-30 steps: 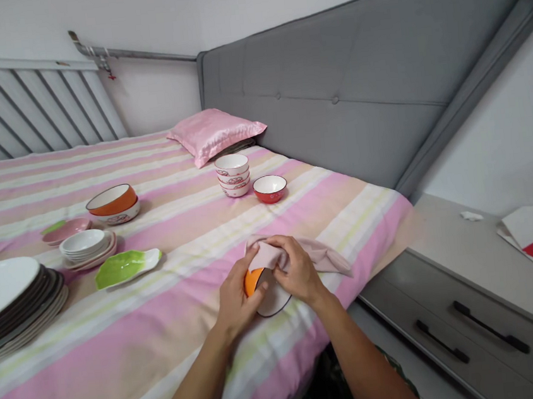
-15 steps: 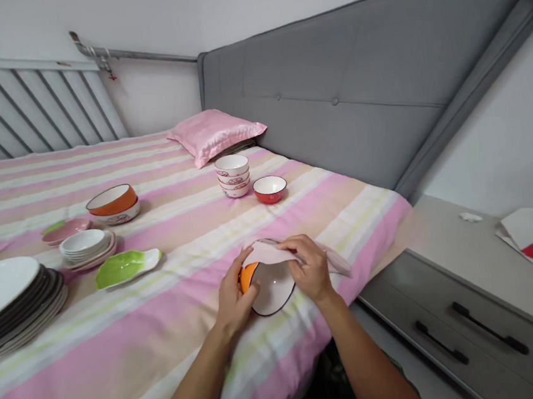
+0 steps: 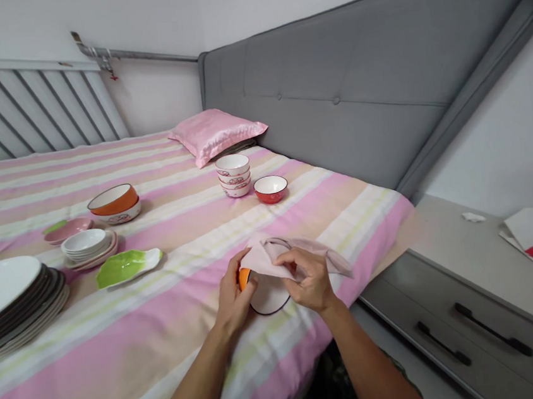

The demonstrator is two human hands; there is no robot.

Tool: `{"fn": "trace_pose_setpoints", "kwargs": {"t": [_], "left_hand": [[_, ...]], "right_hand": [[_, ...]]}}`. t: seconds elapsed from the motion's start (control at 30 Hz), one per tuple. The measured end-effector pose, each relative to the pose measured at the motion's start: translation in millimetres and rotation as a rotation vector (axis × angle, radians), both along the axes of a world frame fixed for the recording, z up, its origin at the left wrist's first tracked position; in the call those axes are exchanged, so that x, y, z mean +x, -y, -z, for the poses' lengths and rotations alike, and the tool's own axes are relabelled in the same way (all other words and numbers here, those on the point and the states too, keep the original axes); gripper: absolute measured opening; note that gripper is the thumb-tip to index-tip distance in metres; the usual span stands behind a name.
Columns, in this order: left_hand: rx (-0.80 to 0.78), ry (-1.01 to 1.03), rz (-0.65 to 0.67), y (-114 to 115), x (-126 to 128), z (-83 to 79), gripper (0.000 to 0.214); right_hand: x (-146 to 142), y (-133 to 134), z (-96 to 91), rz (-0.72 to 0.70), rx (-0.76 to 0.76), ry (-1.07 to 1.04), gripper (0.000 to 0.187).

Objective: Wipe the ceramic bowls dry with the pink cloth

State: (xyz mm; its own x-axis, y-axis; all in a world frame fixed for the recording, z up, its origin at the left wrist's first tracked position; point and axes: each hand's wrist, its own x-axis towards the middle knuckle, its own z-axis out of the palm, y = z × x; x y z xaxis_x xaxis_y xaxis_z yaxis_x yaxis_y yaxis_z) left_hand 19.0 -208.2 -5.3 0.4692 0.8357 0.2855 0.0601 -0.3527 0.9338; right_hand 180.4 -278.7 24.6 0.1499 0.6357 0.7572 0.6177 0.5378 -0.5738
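Note:
Near the bed's front edge, an orange bowl point(image 3: 267, 293) with a white inside and a dark rim is tilted toward me. My left hand point(image 3: 234, 295) grips its left side, thumb over the rim. A pale pink cloth point(image 3: 266, 258) drapes over the bowl's far rim and covers part of the inside. My right hand point(image 3: 310, 278) pinches the cloth at the bowl's right side, fingers closed. The loose end of the cloth trails right onto the bedspread. Farther back stand a small red bowl point(image 3: 271, 190) and a stack of white patterned bowls point(image 3: 234, 176).
On the striped bedspread point(image 3: 183, 310) at left are a green leaf-shaped dish point(image 3: 128, 268), small white dishes point(image 3: 85, 242), a plate stack point(image 3: 10, 296) and an orange bowl on a white one point(image 3: 113, 201). A pink pillow point(image 3: 219, 131) lies behind; a grey nightstand point(image 3: 448, 294) stands right.
My right hand has drawn the cloth toward me and down, so it covers more of the bowl's inside. My left hand keeps its grip on the bowl.

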Motion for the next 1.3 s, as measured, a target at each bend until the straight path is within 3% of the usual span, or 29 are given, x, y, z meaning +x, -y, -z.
{"fn": "trace_pose_setpoints", "kwargs": {"t": [0.17, 0.27, 0.43, 0.5, 0.63, 0.7, 0.83, 1.1, 1.3], "left_hand": [[-0.02, 0.042, 0.002, -1, 1, 0.3, 0.046], [-0.015, 0.056, 0.004, -1, 1, 0.2, 0.045], [-0.003, 0.036, 0.013, -1, 1, -0.8, 0.045], [-0.013, 0.022, 0.012, 0, 0, -1.8, 0.046], [-0.022, 0.02, 0.01, 2, 0, -4.2, 0.046], [-0.028, 0.016, 0.007, 2, 0, -5.3, 0.046], [-0.048, 0.017, -0.004, 2, 0, -6.4, 0.045], [-0.054, 0.023, -0.026, 3, 0, -6.8, 0.042], [-0.068, 0.049, -0.006, 3, 0, -6.6, 0.044]], "right_hand": [[-8, -1, 4.2, -0.121, -0.217, 0.032, 0.02], [-10, -4, 6.3, -0.116, -0.314, 0.064, 0.018], [-7, -5, 4.0, -0.12, -0.333, 0.019, 0.019], [-3, -5, 4.7, -0.012, -0.289, -0.089, 0.013], [10, -13, 14.1, 0.404, -0.347, -0.387, 0.014], [18, -18, 20.4, 0.446, -0.496, -0.456, 0.02], [32, -21, 27.4, 0.377, -0.7, -0.436, 0.03], [49, -13, 29.7, 0.274, -0.781, -0.404, 0.023], [57, -9, 30.7, 0.421, -0.629, -0.308, 0.008]]}}
